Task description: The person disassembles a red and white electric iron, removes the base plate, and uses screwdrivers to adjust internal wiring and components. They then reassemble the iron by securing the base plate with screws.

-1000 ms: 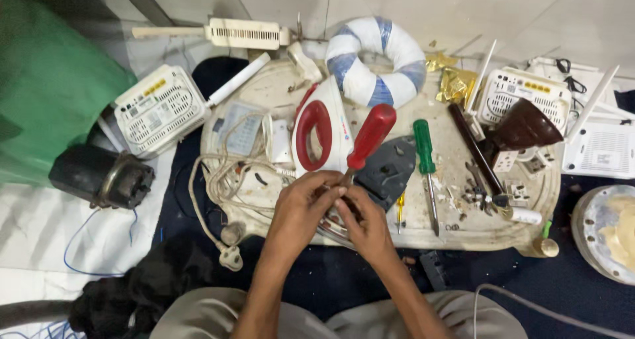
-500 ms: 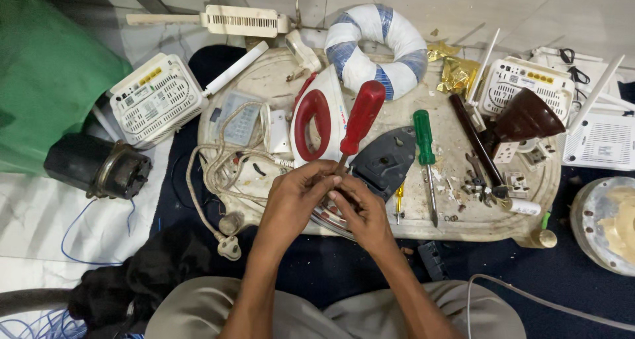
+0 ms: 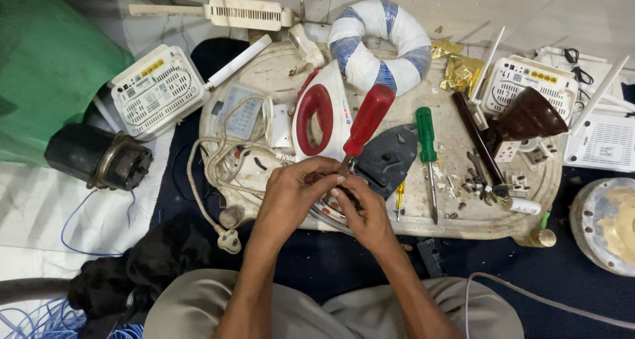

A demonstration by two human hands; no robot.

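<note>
- We see the left hand [image 3: 291, 193] and the right hand [image 3: 364, 210] meeting over the near edge of a cluttered pale work board [image 3: 463, 223], fingers curled in around something small that we cannot make out.
- The left hand's fingers are pinched on the shaft of a red-handled screwdriver [image 3: 368, 121], whose handle slants up and away to the right, above the hands.
- The right hand's fingers are bent tight against the same spot; what they grasp is hidden.
- Just behind the hands lies a dark grey iron soleplate [image 3: 390, 160], and beside it the iron's red-and-white body [image 3: 324, 111].
- A green-handled screwdriver [image 3: 426, 140] lies flat on the board, just right of the soleplate.
- A pale braided power cord [image 3: 211, 173] loops at the left, its plug [image 3: 229, 241] hanging off the board's edge.
- A blue-and-white wrapped ring [image 3: 380, 44] sits at the far edge; white routers [image 3: 155, 91] flank the board.
</note>
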